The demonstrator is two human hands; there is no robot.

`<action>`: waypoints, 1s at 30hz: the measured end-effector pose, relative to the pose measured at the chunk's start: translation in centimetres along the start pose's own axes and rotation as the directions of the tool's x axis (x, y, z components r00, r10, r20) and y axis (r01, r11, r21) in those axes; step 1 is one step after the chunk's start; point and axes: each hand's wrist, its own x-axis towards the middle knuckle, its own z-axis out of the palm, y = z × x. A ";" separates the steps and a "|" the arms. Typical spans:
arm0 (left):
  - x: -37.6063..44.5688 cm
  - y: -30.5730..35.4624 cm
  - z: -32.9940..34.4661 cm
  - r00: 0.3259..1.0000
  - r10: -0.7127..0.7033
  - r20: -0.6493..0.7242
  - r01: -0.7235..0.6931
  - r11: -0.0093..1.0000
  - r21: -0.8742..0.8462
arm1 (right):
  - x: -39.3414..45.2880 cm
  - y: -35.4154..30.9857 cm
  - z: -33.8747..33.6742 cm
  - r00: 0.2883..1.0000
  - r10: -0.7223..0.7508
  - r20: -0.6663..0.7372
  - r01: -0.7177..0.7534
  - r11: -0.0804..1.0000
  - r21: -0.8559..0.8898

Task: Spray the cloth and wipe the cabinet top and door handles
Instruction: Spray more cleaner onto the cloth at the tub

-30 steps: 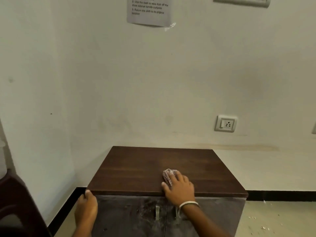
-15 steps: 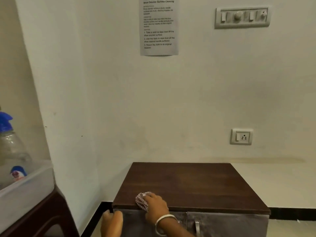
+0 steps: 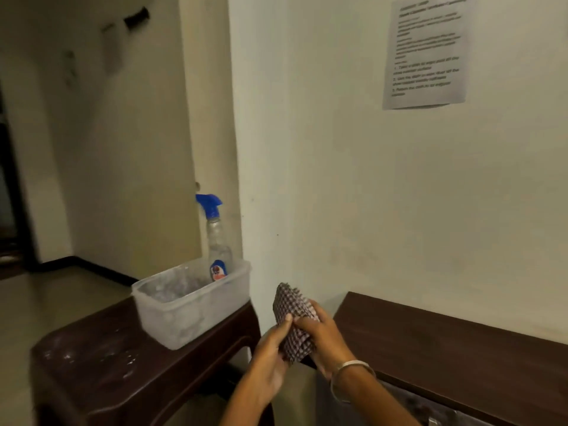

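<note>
Since the cloth [image 3: 292, 321] is a soft, light checked rag that crumples at a touch, we judge it will carry anywhere in a loose bunch and needs no firm grip, only enough to keep it from unfolding. Starting at the left, a dark brown stool [image 3: 101, 364] with a glossy, moulded top bears pale dusty smears near its front edge. At its back right corner stands a frosted plastic tub [image 3: 184, 315], rectangular and thin-walled, and in the tub's far right corner a clear spray bottle [image 3: 218, 241] stands upright with a blue trigger head. We would take that bottle by its narrow neck under the trigger; it looks light and smooth, perhaps slippery. Next, in the gap between stool and cabinet, our left hand [image 3: 270, 361] pinches the cloth's near side with thumb and fingers, and our right hand [image 3: 322, 336], a metal bangle [image 3: 353, 367] on its wrist, wraps its fingers round the far side, so both grasp the bundle off any surface. To the right, the cabinet top [image 3: 445, 348] is flat, dark wood grain with a hard edge; a printed sheet [image 3: 425, 53] hangs on the matte wall above
</note>
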 end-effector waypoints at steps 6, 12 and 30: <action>-3.2 4.2 -2.3 0.981 0.192 0.013 -0.184 0.958 -0.221 | -1.2 -1.4 6.8 0.982 0.074 0.176 -0.127 0.942 0.310; -4.1 8.6 -3.4 0.928 0.356 -0.106 -0.371 0.904 -0.213 | -0.3 -3.4 12.2 0.969 0.067 0.236 -0.098 0.988 0.122; 2.8 20.9 -11.8 0.807 0.461 -0.368 -0.530 0.841 -0.110 | 15.0 -7.0 16.1 0.942 -0.127 0.312 0.306 0.706 -0.639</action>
